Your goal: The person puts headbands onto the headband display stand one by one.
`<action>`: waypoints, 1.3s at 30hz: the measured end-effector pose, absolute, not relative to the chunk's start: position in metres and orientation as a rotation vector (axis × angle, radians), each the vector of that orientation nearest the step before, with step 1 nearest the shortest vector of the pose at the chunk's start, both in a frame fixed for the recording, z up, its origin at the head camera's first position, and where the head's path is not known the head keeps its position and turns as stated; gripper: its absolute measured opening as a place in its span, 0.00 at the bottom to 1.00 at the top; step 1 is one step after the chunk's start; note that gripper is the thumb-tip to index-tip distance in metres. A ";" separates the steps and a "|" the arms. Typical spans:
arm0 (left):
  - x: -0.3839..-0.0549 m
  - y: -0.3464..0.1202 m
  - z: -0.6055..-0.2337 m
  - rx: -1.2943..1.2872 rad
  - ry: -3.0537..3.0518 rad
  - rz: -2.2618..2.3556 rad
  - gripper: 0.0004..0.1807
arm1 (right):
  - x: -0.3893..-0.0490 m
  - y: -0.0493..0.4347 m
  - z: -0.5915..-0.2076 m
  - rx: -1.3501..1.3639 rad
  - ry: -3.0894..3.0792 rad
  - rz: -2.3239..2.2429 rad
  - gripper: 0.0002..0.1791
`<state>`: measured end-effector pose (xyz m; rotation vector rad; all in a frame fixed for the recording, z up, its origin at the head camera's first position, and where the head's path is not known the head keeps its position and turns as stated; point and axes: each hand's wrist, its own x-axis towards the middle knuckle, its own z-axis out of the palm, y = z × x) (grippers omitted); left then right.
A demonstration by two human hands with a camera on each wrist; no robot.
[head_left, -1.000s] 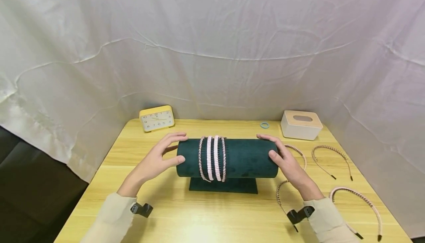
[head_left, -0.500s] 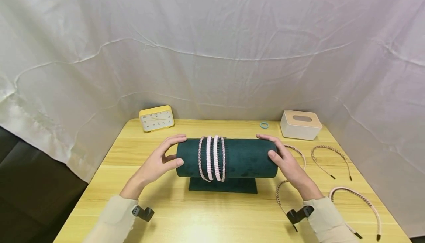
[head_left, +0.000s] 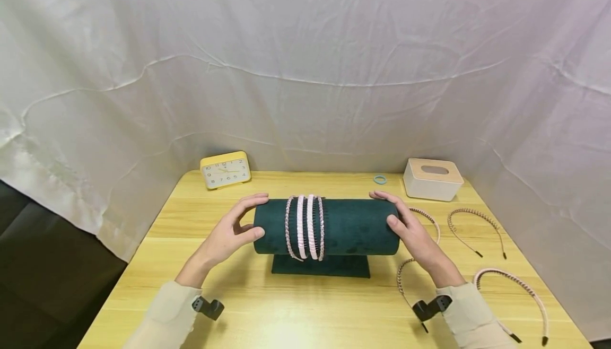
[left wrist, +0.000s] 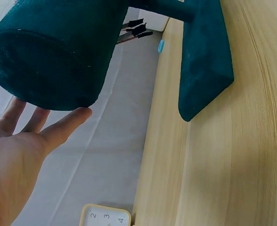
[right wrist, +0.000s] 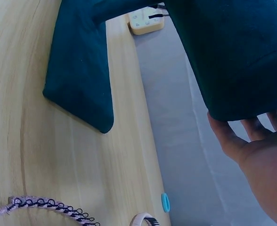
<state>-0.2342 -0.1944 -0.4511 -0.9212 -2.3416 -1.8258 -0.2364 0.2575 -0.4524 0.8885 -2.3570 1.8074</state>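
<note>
A dark green velvety headband stand, a padded cylinder on a flat base, stands mid-table in the head view. Several pale pink headbands, smooth and braided, sit side by side round its left half. My left hand grips the cylinder's left end, thumb at the front and fingers toward the back. At the right end, my right hand holds it likewise. Both wrist views show fingertips touching the rim of the round ends, with the palms apart from the end faces.
Several loose headbands lie on the wooden table at the right, one partly behind my right arm. At the back are a yellow clock, a blue ring and a tissue box. Pale curtains surround the table.
My left hand has drawn in slightly against the stand's left end, its fingers closer round it. The right hand and the headbands look the same.
</note>
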 end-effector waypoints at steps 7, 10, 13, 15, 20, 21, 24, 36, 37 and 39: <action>-0.234 -0.194 -0.451 -0.909 -2.351 -1.816 0.35 | -0.238 0.263 -0.454 0.910 -2.332 1.870 0.29; -0.233 -0.194 -0.451 -0.908 -2.350 -1.819 0.35 | -0.238 0.268 -0.452 0.922 -2.313 1.875 0.29; -0.233 -0.195 -0.451 -0.908 -2.350 -1.823 0.35 | -0.238 0.275 -0.449 0.904 -2.321 1.841 0.29; -0.233 -0.194 -0.451 -0.914 -2.343 -1.832 0.35 | -0.238 0.281 -0.447 0.885 -2.328 1.815 0.28; -0.234 -0.194 -0.452 -0.925 -2.326 -1.865 0.35 | -0.240 0.298 -0.447 0.884 -2.330 1.779 0.27; -0.234 -0.194 -0.452 -0.926 -2.324 -1.870 0.35 | -0.240 0.302 -0.448 0.885 -2.336 1.767 0.27; -0.234 -0.194 -0.452 -0.928 -2.318 -1.884 0.35 | -0.240 0.311 -0.450 0.853 -2.366 1.731 0.26; -0.234 -0.194 -0.452 -0.936 -2.311 -1.905 0.35 | -0.231 0.345 -0.464 0.650 -2.493 1.600 0.23; -0.234 -0.194 -0.452 -0.935 -2.311 -1.905 0.35 | -0.230 0.349 -0.466 0.643 -2.504 1.588 0.23; -0.234 -0.194 -0.451 -0.932 -2.313 -1.905 0.35 | -0.228 0.357 -0.470 0.627 -2.521 1.576 0.23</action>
